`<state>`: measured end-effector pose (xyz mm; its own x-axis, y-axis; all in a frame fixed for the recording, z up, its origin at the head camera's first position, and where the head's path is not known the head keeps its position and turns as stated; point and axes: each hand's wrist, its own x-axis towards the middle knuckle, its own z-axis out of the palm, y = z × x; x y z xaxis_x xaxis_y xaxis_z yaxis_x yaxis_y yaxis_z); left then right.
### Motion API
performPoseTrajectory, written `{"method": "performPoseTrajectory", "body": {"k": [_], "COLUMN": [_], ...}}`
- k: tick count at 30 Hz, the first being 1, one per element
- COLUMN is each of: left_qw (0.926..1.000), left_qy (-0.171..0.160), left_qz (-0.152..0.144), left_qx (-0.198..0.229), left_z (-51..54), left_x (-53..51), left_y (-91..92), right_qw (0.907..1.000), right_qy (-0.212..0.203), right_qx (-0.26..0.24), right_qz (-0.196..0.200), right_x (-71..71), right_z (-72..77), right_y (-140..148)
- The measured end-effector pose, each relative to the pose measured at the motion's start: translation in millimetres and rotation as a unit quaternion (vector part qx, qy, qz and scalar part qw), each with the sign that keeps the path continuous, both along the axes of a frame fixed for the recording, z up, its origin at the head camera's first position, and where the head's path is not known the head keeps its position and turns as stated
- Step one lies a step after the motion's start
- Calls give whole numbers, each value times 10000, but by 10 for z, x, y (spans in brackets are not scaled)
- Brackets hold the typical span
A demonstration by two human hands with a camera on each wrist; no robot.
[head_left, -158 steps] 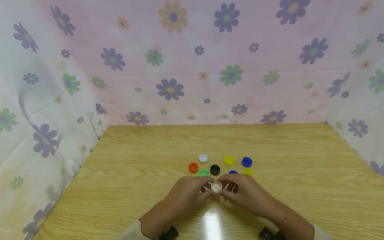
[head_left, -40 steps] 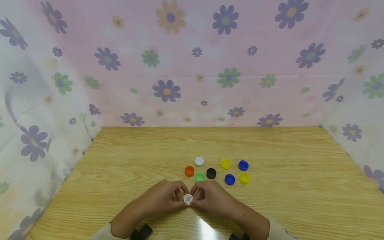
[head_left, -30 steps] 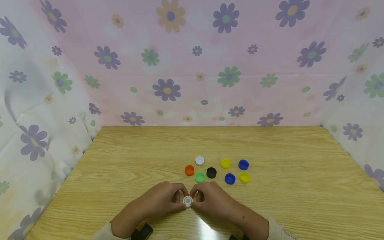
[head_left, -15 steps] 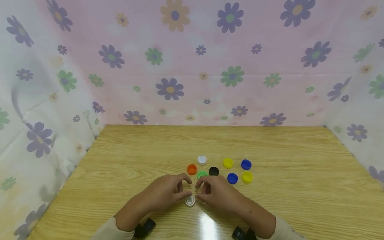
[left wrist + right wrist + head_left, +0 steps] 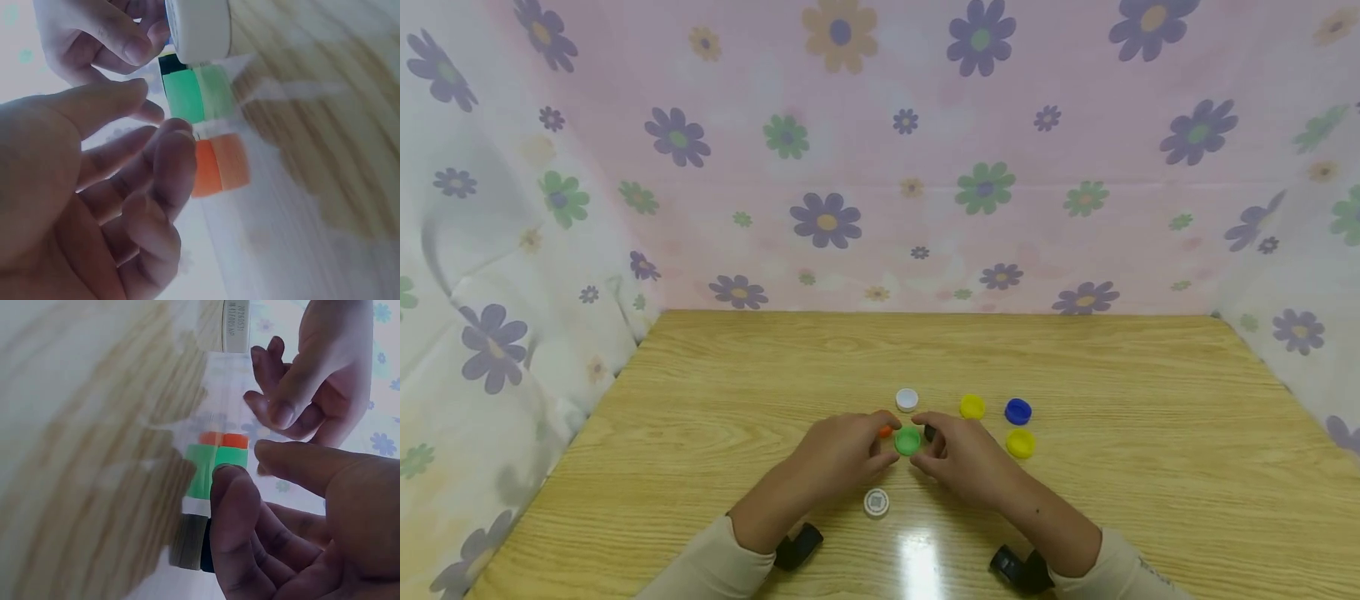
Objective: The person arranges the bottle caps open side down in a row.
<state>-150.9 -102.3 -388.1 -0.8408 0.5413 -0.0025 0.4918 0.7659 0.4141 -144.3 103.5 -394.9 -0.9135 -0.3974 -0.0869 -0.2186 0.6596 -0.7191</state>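
A green bottle cap [image 5: 907, 441] lies hollow side up on the wooden table between my two hands. My left hand [image 5: 844, 457] is at its left and my right hand [image 5: 964, 460] at its right, fingers and thumbs bent loosely around it. In both wrist views gaps show between thumb and fingers, with nothing pinched. Nearer to me sits a white round cap [image 5: 876, 502] with a grey square mark on top; printed characters show on its side [image 5: 236, 325] in the right wrist view. An orange cap [image 5: 207, 165] and a black cap [image 5: 206, 550], partly hidden by fingers, flank the green one.
Farther back lies another white cap [image 5: 907, 400]. To the right are two yellow caps, one at the back [image 5: 972, 407] and one in front [image 5: 1020, 443], plus a blue cap [image 5: 1018, 411]. Flowered cloth [image 5: 880, 167] hangs behind the table [image 5: 760, 358].
My hands held the white marked cap, shifted it left and let go of it on the table. Since then both have moved forward to the green cap; the right hand now covers one blue cap.
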Motion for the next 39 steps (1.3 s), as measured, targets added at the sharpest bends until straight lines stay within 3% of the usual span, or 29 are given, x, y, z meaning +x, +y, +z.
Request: {"method": "performPoseTrajectory", "body": {"k": [7,31,39], "left_qw": [9998,9994,9996], "left_qy": [138,149,9], "left_qz": [-8,-116,-190], "left_qx": [-146,-299,-208], "left_z": [-26,-22,-1], "left_x": [-33,8,5], "left_y": [85,132,121], "right_qw": [9992,9972,9981], "right_qy": [-373,-648,-411], "right_qx": [-100,-318,-336], "right_qz": [111,219,301], "right_x": [-2,14,20], "right_z": [-12,-46,2], "right_y": [16,-7,28]}}
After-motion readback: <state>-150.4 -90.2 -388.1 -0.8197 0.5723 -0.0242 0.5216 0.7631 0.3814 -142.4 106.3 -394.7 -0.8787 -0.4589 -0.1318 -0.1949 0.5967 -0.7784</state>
